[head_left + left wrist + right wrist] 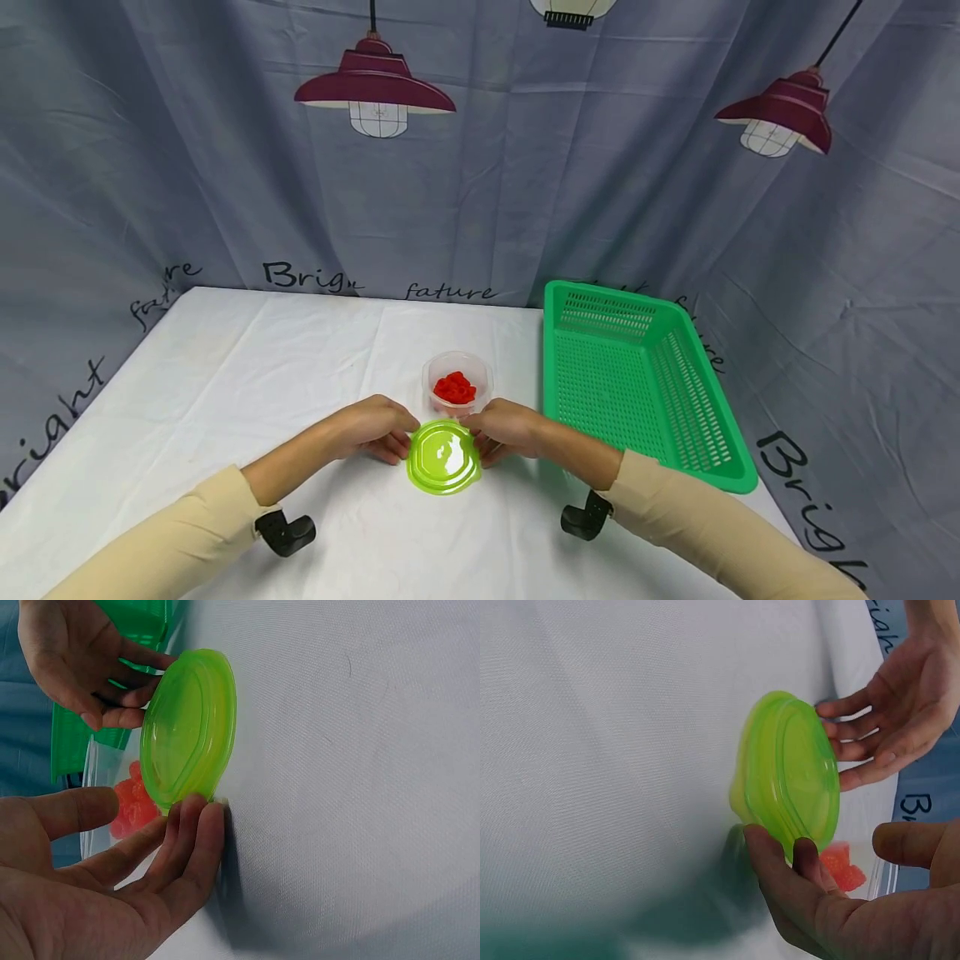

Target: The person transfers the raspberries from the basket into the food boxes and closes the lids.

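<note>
A round, translucent green lid is between the two hands, flat side up and close over the white tablecloth. My left hand touches the lid's left edge with its fingertips; in the left wrist view its thumb stands apart from the lid. On the opposite edge, the fingertips of my right hand touch the rim, and the right wrist view shows that thumb also away from the lid. Just beyond the lid stands an uncovered clear plastic tub with small red pieces inside.
To the right, a large green plastic basket with slotted sides sits along the table's right edge. White cloth covers the table. A grey curtain printed with lamps and lettering hangs behind.
</note>
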Available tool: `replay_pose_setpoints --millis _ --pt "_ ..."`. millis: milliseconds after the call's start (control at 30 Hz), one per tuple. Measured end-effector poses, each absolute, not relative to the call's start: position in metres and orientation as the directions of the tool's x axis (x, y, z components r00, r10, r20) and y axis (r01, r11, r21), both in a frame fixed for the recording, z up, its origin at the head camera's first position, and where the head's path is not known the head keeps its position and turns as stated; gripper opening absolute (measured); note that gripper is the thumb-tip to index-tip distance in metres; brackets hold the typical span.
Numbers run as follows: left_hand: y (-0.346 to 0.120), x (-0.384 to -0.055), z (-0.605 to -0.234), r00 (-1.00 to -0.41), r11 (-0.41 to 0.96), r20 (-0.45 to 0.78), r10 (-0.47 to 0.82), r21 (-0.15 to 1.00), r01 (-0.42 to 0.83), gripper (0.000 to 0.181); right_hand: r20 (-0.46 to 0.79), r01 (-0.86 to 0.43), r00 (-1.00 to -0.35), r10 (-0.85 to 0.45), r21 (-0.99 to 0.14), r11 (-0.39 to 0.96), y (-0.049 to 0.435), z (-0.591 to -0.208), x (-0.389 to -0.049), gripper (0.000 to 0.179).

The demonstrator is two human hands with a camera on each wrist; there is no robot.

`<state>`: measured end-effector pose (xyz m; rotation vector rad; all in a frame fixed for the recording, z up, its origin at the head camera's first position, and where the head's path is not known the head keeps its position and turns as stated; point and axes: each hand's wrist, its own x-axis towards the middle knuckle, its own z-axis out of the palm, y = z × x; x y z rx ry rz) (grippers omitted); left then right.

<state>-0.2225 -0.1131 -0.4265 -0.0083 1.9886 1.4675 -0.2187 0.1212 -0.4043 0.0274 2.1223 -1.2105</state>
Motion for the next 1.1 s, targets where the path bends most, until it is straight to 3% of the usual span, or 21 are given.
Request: replay_pose_setpoints --millis 600,867,1100 --pt "-0.117 -0.224 -0.428 -0.797 0.301 -0.482 0.363 0.871 -0.389 0.036 -0.533 0.336 -0.801 -0.272 -0.776 0.534 0.120 -0.407 -0.218 0.023" --pt "-0.124 -0.227 -0.418 -0.789 0.369 -0.466 0.401 0.870 -0.327 0.034 -0.526 0.328 -0.803 -0.278 -0.781 0.531 0.121 -0.394 -0.219 0.017" --pt "-0.127 -0.230 -0.402 -0.798 0.380 -0.417 0.434 0.889 -0.258 0.033 -0.474 0.305 -0.806 -0.356 -0.847 0.436 0.131 -0.374 -0.222 0.017"
